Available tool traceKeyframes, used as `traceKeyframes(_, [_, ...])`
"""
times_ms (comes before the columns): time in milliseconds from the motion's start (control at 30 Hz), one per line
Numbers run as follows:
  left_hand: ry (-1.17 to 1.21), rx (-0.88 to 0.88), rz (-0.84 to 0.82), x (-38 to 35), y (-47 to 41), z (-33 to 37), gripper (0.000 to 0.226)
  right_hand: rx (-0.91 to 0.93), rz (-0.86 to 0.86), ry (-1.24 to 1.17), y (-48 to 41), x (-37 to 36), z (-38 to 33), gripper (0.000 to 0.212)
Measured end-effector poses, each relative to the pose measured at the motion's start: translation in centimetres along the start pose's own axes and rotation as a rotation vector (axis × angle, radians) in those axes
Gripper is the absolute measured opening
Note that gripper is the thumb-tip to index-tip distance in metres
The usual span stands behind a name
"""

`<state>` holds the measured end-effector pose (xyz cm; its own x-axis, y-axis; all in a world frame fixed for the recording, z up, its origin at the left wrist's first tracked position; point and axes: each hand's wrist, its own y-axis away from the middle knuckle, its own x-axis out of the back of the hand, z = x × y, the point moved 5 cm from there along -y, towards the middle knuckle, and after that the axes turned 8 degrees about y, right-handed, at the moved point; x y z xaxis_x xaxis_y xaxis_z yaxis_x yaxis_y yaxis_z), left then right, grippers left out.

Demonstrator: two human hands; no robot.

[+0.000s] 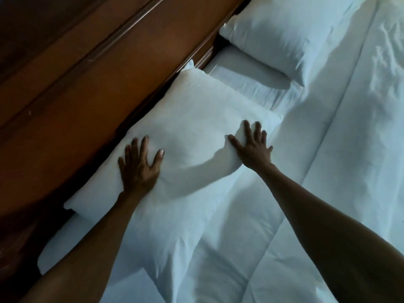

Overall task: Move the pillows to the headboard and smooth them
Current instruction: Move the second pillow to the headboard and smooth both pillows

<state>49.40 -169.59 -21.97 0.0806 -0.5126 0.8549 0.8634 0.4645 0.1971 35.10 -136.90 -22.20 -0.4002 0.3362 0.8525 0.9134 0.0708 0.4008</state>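
lies along the wooden headboard (pixel 91 90), the near pillow (pixel 185 136), long axis parallel to it, a second pillow (pixel 273 40) farther up. pressed flat on top, fingers spread: left hand (pixel 137 165) at the headboard edge, right hand (pixel 253 147) at the duvet (pixel 328 171) edge. probably calls for outward sweeps along that axis.

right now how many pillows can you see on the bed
2. The near pillow lies along the wooden headboard under both flat hands; the far pillow sits further along it, upper right. Others may lie out of frame.
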Motion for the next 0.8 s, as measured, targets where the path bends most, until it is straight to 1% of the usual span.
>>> traceKeyframes(67, [0.062, 0.115, 0.012, 0.7, -2.0, 0.2, 0.083, -0.275, 0.004, -0.317, 0.2, -0.1, 1.2, 0.107])
traceKeyframes(100, [0.093, 0.147, -0.002, 0.8, -3.2, 0.8, 0.088, -0.391, -0.012, -0.487, 0.6, -0.5, 1.4, 0.111])
traceKeyframes(133, [0.12, 0.16, -0.027, 0.7, -4.4, 1.5, 0.091, -0.459, -0.039, -0.623, 1.0, -1.2, 1.2, 0.113])
traceKeyframes(167, [0.138, 0.153, -0.058, 0.6, -5.6, 2.3, 0.093, -0.478, -0.062, -0.709, 1.4, -1.9, 0.8, 0.116])
traceKeyframes(267, [0.144, 0.095, -0.11, -0.4, -8.1, 3.5, 0.094, -0.422, -0.043, -0.815, 2.4, -3.6, -1.2, 0.125])
traceKeyframes(367, [0.137, 0.043, -0.044, -0.6, -9.1, 3.2, 0.092, -0.436, 0.022, -0.86, 3.0, -4.4, -2.5, 0.127])
traceKeyframes(467, [0.177, -0.009, 0.028, -0.3, -9.2, 3.6, 0.081, -0.423, 0.123, -0.879, 3.2, -3.7, -3.2, 0.126])
traceKeyframes(567, [0.295, -0.105, 0.093, 0.2, -9.1, 5.1, 0.07, -0.404, 0.197, -0.912, 3.3, -2.9, -3.9, 0.126])
traceKeyframes(667, [0.429, -0.19, 0.155, 0.9, -9.6, 6.9, 0.066, -0.395, 0.248, -0.941, 3.1, -2.1, -4.4, 0.125])
traceKeyframes(800, [0.547, -0.257, 0.208, 2.4, -10.5, 10.0, 0.06, -0.327, 0.332, -0.927, 1.9, -0.1, -4.5, 0.115])
